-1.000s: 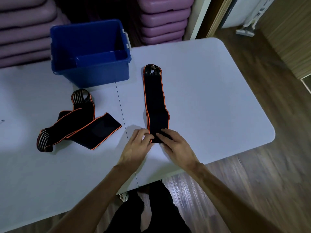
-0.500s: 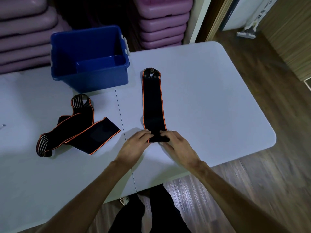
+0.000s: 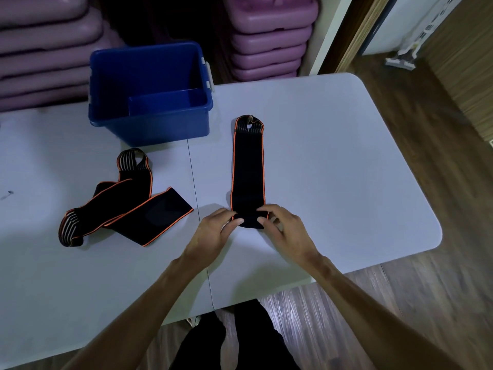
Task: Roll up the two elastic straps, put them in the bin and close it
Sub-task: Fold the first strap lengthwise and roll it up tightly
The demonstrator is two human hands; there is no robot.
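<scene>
On the pale grey table (image 3: 333, 156), two elastic straps, count them, both black fabric edged in orange. One strap (image 3: 248, 166) lies flat and straight, running from the near middle away toward the far side, its far end a rounded, ribbed loop. Its near end is bunched into a small soft roll, and both hands are on it. Left hand (image 3: 213, 231) comes in from the left, fingers curled, thumb and fingertips pinching the roll's left edge. Right hand (image 3: 285, 231) mirrors it from the right, fingers bent over the top, thumb tucked under the roll as far as I can make out, since shadow hides the contact.

Second strap (image 3: 120, 206) sits well apart to the left, loose and crossed over itself, untouched: striped ribbed ends at its near-left tip and its far loop, a broad flat tail pointing right.

One bin (image 3: 149, 124), deep blue hard plastic, boxy with rounded corners, stands on the far left of the table, just beyond the loose strap. It's open on top, with a pale latch on its right rim and a flat blue panel leaning inside it.

Behind the table, two stacks of mauve moulded plastic platforms (image 3: 266, 38), smooth and rounded. Wood-grain floor (image 3: 440, 289) to the right and near, and one pair of dark-clad legs at the near edge.
</scene>
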